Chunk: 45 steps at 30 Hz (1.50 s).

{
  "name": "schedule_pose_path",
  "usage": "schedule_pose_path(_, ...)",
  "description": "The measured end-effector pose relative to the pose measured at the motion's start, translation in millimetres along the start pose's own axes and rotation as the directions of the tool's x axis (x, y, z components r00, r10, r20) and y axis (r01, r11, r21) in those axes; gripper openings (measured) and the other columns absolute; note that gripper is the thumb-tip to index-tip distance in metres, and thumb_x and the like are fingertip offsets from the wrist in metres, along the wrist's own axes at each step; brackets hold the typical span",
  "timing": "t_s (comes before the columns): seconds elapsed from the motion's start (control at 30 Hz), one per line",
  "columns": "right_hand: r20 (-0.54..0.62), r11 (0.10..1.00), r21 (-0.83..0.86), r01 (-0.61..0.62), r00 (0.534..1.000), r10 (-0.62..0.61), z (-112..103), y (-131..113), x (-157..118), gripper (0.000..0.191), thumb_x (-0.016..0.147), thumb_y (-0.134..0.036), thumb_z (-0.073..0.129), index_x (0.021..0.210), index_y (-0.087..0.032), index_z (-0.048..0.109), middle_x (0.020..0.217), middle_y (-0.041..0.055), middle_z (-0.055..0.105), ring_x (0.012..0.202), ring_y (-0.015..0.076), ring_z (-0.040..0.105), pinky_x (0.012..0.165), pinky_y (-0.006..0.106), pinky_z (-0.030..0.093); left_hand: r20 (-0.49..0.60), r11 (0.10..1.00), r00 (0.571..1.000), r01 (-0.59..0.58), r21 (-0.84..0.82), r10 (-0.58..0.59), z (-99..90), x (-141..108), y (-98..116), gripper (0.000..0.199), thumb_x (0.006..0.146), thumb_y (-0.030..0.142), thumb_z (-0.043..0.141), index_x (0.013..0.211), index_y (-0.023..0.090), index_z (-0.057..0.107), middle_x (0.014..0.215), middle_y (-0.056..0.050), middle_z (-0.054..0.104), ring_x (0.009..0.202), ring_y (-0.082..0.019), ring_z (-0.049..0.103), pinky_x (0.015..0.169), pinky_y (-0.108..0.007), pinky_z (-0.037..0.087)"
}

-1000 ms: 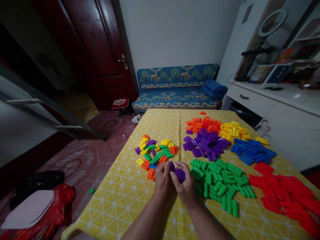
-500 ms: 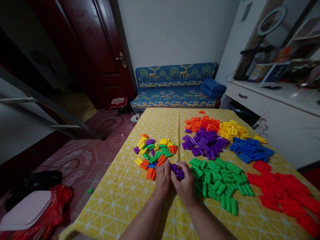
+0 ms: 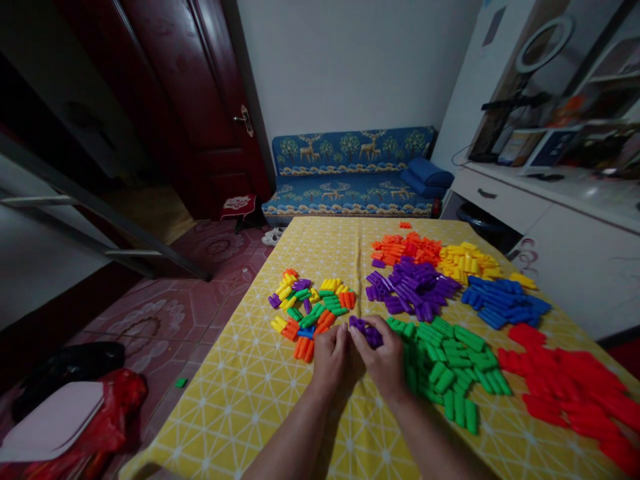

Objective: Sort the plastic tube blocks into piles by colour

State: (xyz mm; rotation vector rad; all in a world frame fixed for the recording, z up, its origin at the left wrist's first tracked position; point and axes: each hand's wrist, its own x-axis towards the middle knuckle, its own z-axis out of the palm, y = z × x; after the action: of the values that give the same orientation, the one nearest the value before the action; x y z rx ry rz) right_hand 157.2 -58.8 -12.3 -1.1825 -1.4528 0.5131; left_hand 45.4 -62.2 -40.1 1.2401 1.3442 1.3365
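Observation:
Over the near middle of the table, my right hand (image 3: 384, 357) is closed around purple plastic building blocks (image 3: 369, 333), which show between thumb and fingers. Close by on its left, my left hand (image 3: 330, 357) has its thumb and fingers pressed together. Whatever may be inside that pinch is hidden. A joined ring of mixed-colour blocks (image 3: 314, 313) lies just beyond and left of my left hand, in orange, yellow, green, purple and blue. Loose green blocks (image 3: 450, 360) spread beside my right hand, partly covered by it. Behind them sits a pile of purple blocks (image 3: 413, 283).
Piles of orange (image 3: 407, 248), yellow (image 3: 465, 260), blue (image 3: 505, 300) and red blocks (image 3: 570, 380) fill the table's right side. The table has a yellow patterned cloth (image 3: 240, 387). A blue sofa (image 3: 350, 180) stands beyond, a white cabinet (image 3: 560, 220) at right.
My hands have drawn a little apart. My right hand has shifted slightly right with the purple blocks, which show more clearly now. The ring of blocks looks unchanged.

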Motion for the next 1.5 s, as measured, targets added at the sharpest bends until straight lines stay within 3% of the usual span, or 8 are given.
schedule_pose_path(0.27, -0.071, 0.763, -0.609, -0.217, 0.973, 0.22, -51.9, 47.4, 117.9, 0.027, 0.074, -0.044, 0.066, 0.086, -0.022, 0.073, 0.075, 0.0081, 0.072, 0.068, 0.0238, 0.066, 0.056, 0.029, 0.043, -0.018, 0.996, 1.0, 0.026, 0.084, -0.025, 1.4, -1.1, 8.9, 0.05, 0.089, 0.054, 0.047, 0.054, 0.018, 0.047, 0.052, 0.002, 0.04, 0.053, -0.012, 0.037, 0.053, -0.026, 0.024)
schedule_pose_path(0.5, -0.006, 0.603, -0.788, -0.126, 0.98, 0.197, -67.1, 69.6, 149.2, 0.044, 0.079, -0.05, 0.064, 0.108, -0.017, 0.07, 0.098, 0.015, 0.069, 0.091, 0.0282, 0.065, 0.072, 0.034, 0.048, 0.0, 0.995, 1.0, 0.005, 0.101, -0.005, 0.2, -0.5, 3.6, 0.052, 0.09, 0.055, 0.044, 0.056, 0.017, 0.049, 0.052, 0.002, 0.042, 0.053, -0.012, 0.038, 0.053, -0.025, 0.025)
schedule_pose_path(0.63, 0.015, 0.718, -0.696, -0.008, 1.0, 0.026, -51.0, 57.7, 130.2, 0.047, 0.086, -0.042, 0.059, 0.121, -0.01, 0.061, 0.117, 0.0218, 0.062, 0.112, 0.0328, 0.058, 0.093, 0.046, 0.046, 0.001, 0.994, 1.0, 0.009, 0.107, -0.009, 0.6, -0.6, 5.7, 0.05, 0.091, 0.053, 0.045, 0.055, 0.017, 0.049, 0.052, 0.002, 0.042, 0.053, -0.012, 0.038, 0.053, -0.026, 0.025)
schedule_pose_path(0.8, 0.004, 0.978, -0.158, 0.136, 0.991, -0.137, 0.4, 25.3, 44.1, 0.037, 0.092, -0.038, 0.054, 0.123, -0.018, 0.056, 0.123, 0.0149, 0.061, 0.114, 0.0256, 0.058, 0.098, 0.044, 0.048, -0.071, 0.999, 0.997, -0.006, -0.036, 0.003, 1.2, -2.7, 14.3, 0.049, 0.087, 0.052, 0.052, 0.053, 0.017, 0.046, 0.052, 0.003, 0.039, 0.053, -0.011, 0.035, 0.052, -0.025, 0.025)
schedule_pose_path(0.97, -0.011, 0.996, -0.053, 0.066, 0.998, -0.067, 33.3, 5.5, -27.3, 0.03, 0.095, -0.034, 0.051, 0.121, -0.021, 0.058, 0.119, 0.0131, 0.065, 0.111, 0.0257, 0.062, 0.093, 0.047, 0.053, -0.227, 0.989, 0.972, -0.09, -0.115, 0.062, -4.9, -9.9, 11.8, 0.047, 0.088, 0.051, 0.054, 0.055, 0.018, 0.048, 0.052, 0.003, 0.041, 0.052, -0.012, 0.036, 0.051, -0.025, 0.029)
schedule_pose_path(1.13, 0.027, 0.991, -0.059, 0.12, 0.993, -0.119, 33.0, 9.6, -32.9, 0.028, 0.098, -0.027, 0.041, 0.117, -0.02, 0.06, 0.114, 0.0132, 0.067, 0.107, 0.0244, 0.064, 0.089, 0.045, 0.055, -0.299, 0.958, 0.913, -0.238, 0.16, 0.276, -16.6, -8.9, 13.6, 0.022, 0.09, 0.031, 0.052, 0.077, 0.019, 0.065, 0.074, -0.004, 0.062, 0.072, -0.019, 0.057, 0.07, -0.029, 0.043)
schedule_pose_path(1.27, 0.039, 0.999, -0.031, 0.028, 0.999, -0.027, 34.1, 16.9, -32.1, 0.028, 0.097, -0.032, 0.046, 0.117, -0.019, 0.059, 0.109, 0.0133, 0.067, 0.098, 0.0235, 0.065, 0.082, 0.041, 0.057, -0.153, 0.797, 0.892, -0.289, 0.531, 0.426, -26.4, 5.4, 13.2, 0.031, 0.082, 0.017, 0.056, 0.111, 0.021, 0.064, 0.111, -0.01, 0.065, 0.108, -0.027, 0.055, 0.097, -0.042, 0.041)
schedule_pose_path(1.5, -0.006, 0.998, 0.061, -0.005, 1.0, 0.006, 37.8, 13.7, -33.1, 0.03, 0.097, -0.036, 0.045, 0.114, -0.018, 0.061, 0.106, 0.0133, 0.067, 0.093, 0.0215, 0.065, 0.07, 0.033, 0.058, 0.172, 0.47, 0.95, -0.28, 0.837, 0.259, -29.6, 43.3, 14.1, 0.063, 0.075, 0.02, 0.065, 0.137, 0.02, 0.053, 0.148, -0.017, 0.038, 0.134, -0.036, 0.037, 0.111, -0.051, 0.028)
